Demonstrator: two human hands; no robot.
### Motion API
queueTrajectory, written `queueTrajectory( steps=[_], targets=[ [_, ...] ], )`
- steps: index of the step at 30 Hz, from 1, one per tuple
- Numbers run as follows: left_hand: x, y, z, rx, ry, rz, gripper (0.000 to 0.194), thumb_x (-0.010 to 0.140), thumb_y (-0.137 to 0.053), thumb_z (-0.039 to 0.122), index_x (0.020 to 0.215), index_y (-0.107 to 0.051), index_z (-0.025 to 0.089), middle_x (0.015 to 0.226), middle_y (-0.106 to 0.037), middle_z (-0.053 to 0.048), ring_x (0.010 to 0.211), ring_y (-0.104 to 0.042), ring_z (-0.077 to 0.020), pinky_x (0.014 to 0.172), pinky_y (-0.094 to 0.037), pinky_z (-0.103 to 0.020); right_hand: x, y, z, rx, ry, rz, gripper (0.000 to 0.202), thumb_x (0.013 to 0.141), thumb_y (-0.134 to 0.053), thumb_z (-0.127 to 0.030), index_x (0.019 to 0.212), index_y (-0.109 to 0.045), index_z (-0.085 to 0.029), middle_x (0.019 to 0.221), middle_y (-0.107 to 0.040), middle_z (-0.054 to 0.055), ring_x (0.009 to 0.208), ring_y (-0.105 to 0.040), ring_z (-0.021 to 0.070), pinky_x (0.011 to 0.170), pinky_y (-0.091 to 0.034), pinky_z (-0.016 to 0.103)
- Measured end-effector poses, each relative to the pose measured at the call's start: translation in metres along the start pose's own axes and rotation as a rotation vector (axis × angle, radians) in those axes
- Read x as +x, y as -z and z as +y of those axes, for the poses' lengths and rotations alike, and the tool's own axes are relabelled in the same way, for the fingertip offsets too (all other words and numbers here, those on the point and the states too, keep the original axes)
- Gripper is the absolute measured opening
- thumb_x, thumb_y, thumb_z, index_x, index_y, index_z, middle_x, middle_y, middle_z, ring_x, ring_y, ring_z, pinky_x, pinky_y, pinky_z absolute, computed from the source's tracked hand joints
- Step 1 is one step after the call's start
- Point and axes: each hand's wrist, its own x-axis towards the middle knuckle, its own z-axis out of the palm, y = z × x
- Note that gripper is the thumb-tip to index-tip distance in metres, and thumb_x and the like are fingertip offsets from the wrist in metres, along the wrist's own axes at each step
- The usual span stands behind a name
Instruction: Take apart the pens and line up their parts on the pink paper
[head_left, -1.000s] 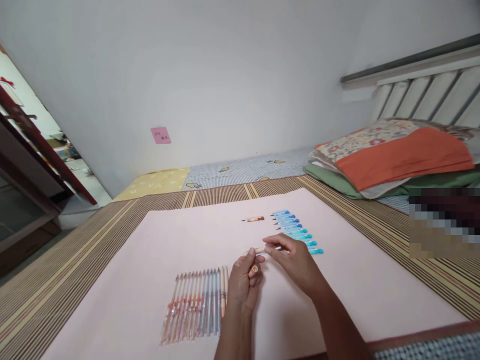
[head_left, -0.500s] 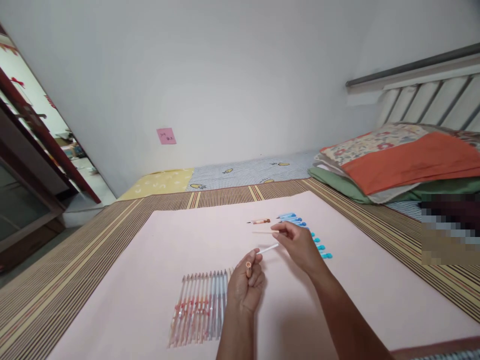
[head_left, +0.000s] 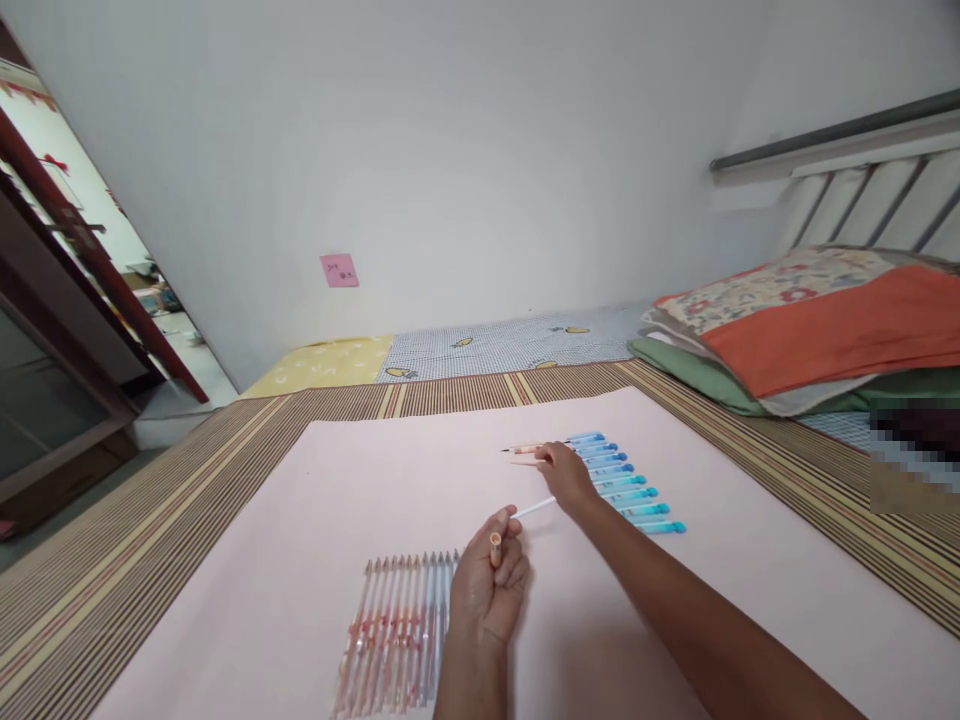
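Note:
My left hand point(head_left: 491, 575) is closed around a peach-coloured pen barrel point(head_left: 496, 548), its round open end facing me, and a thin white stick point(head_left: 534, 507) is pinched between its thumb and finger. My right hand point(head_left: 564, 475) pinches a thin pale refill point(head_left: 525, 462) over the paper, just below a peach pen point(head_left: 525, 449) with a dark tip. Beside that hand, blue and teal pens point(head_left: 645, 494) lie in a slanting column. A row of clear and pinkish pens point(head_left: 397, 630) lies left of my left hand, partly hidden by it.
Pink paper point(head_left: 262, 560) covers the middle of a striped mat point(head_left: 172, 480). Folded orange and floral cloths point(head_left: 832, 330) are piled at the right. Behind stands a wall with a pink note point(head_left: 340, 270); a doorway is at the far left.
My right hand has moved slightly left with the pale refill, beside the peach pen, uncovering more of the blue pens. My left hand keeps its hold, and the view has shifted a little.

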Motion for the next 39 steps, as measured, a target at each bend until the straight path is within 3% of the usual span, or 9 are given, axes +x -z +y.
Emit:
queueTrajectory(
  steps=[6,16,39],
  targets=[
    [0.001,0.000,-0.001,0.005,-0.001,-0.012,0.014,0.073,-0.081,0.013,0.081,-0.074,0.005,0.065,-0.070,-0.004,0.034,-0.025,0.0034,0.035,-0.019,-0.013,0.001,0.002,0.002,-0.221,0.053,-0.010,0.014,0.085,-0.062,-0.008,0.087,-0.068,-0.020,0.100,-0.068,0.007,0.099,-0.057,0.0217,0.084,-0.035,0.031],
    [0.000,-0.001,-0.001,0.016,-0.002,-0.004,0.018,0.069,-0.085,0.014,0.081,-0.073,0.006,0.064,-0.069,-0.003,0.034,-0.025,0.0031,0.034,-0.019,-0.013,0.004,0.004,0.000,-0.406,0.059,-0.003,0.011,0.092,-0.060,-0.013,0.094,-0.068,-0.020,0.105,-0.065,0.008,0.101,-0.055,0.0228,0.082,-0.031,0.032],
    [0.000,-0.004,-0.004,0.018,0.015,0.019,0.010,0.077,-0.077,0.012,0.083,-0.072,0.005,0.065,-0.067,-0.002,0.034,-0.024,0.0030,0.034,-0.018,-0.013,0.016,0.007,0.001,-0.377,0.106,0.004,0.008,0.089,-0.064,-0.015,0.083,-0.067,-0.018,0.094,-0.067,0.007,0.092,-0.057,0.0215,0.078,-0.031,0.033]
  ],
)
